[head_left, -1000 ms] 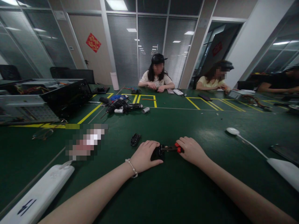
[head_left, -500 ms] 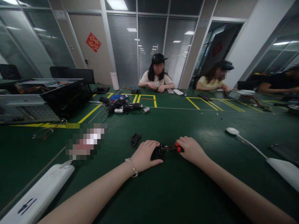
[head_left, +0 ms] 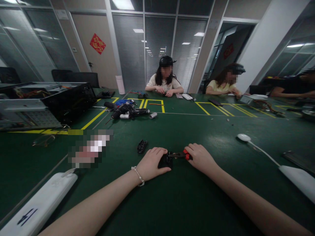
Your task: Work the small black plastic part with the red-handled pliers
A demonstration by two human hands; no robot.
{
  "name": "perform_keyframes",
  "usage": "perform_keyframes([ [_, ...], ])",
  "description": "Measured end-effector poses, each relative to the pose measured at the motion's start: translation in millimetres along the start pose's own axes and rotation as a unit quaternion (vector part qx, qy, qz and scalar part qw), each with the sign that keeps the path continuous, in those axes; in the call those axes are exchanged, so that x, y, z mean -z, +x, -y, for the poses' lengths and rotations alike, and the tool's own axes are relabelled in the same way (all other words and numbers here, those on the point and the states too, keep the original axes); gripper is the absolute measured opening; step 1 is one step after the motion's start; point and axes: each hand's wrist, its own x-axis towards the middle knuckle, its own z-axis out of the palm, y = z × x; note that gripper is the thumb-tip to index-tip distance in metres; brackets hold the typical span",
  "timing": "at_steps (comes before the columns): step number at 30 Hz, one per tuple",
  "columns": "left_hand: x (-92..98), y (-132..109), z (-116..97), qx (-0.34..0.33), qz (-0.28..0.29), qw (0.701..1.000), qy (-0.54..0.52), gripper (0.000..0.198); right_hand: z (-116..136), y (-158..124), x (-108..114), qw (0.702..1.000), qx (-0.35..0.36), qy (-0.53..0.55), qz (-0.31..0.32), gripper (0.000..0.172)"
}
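My left hand (head_left: 154, 162) is closed round a small black plastic part (head_left: 165, 161), holding it down on the green table. My right hand (head_left: 199, 158) grips pliers (head_left: 185, 155) by their red handles. The dark jaws point left and meet the right edge of the black part; what exactly they pinch is too small to tell. A second black piece (head_left: 142, 146), ridged on top, lies apart on the table just beyond my left hand.
An opened computer case (head_left: 49, 108) stands at the left. Ahead lie a power drill (head_left: 120, 110) and silvery cylinders. White devices with cords flank my arms, the left one (head_left: 41, 206) marked in ink. Two people (head_left: 165, 80) sit across the table, another at far right.
Both hands, the black part and the pliers keep the same positions on the table. The whole view has shifted very slightly.
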Motion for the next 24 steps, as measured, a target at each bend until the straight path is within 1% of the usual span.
perform_keyframes([
  [8,0.2,0.0,0.1,-0.004,0.000,1.000,0.001,0.054,-2.7,-0.7,-2.6,1.000,0.010,0.018,-0.004,0.035],
  [11,-0.2,-0.4,0.0,-0.004,-0.002,1.000,0.003,0.054,-2.4,-0.6,-3.1,1.000,0.007,0.014,-0.003,0.033],
  [24,-1.3,-0.6,0.9,-0.004,-0.004,1.000,0.003,0.054,0.3,1.0,1.8,1.000,0.000,0.007,0.011,0.033],
])
